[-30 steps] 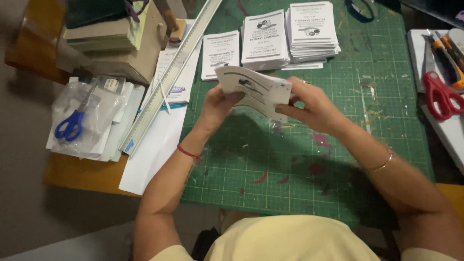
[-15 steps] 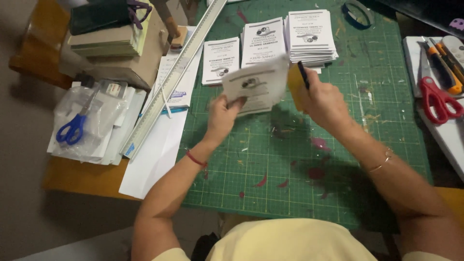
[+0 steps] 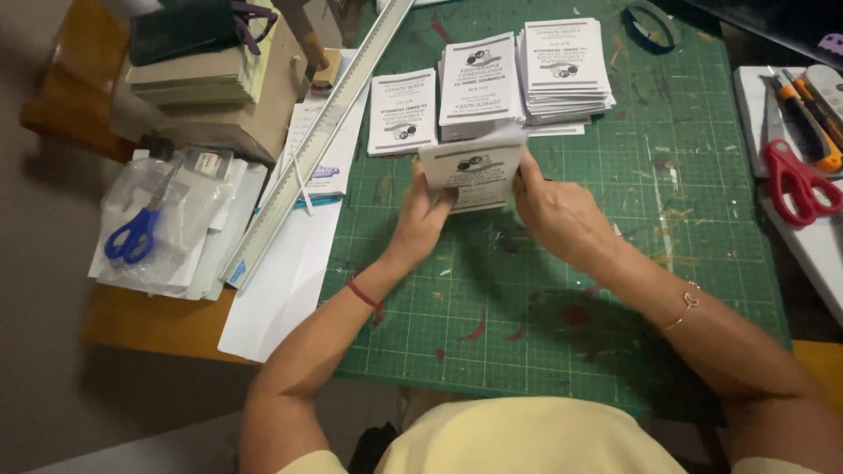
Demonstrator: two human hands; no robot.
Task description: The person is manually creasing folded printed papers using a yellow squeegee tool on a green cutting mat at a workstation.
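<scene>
While both hands, left hand (image 3: 421,215) and right hand (image 3: 553,211), fingers closed, pinch the leaflet bundle (image 3: 471,174) edges above green mat (image 3: 615,263), it looks light, floppy; side grips suit.

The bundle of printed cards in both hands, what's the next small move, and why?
Probably tap the bundle of cards edge-down on the green cutting mat to square it. The left hand and right hand hold it upright by its sides, just in front of the neat stacks.

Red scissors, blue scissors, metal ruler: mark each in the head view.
red scissors (image 3: 795,180), head view, on the red handle loops.
blue scissors (image 3: 132,235), head view, on the blue handles.
metal ruler (image 3: 325,132), head view, mid-length of the ruler.
</scene>
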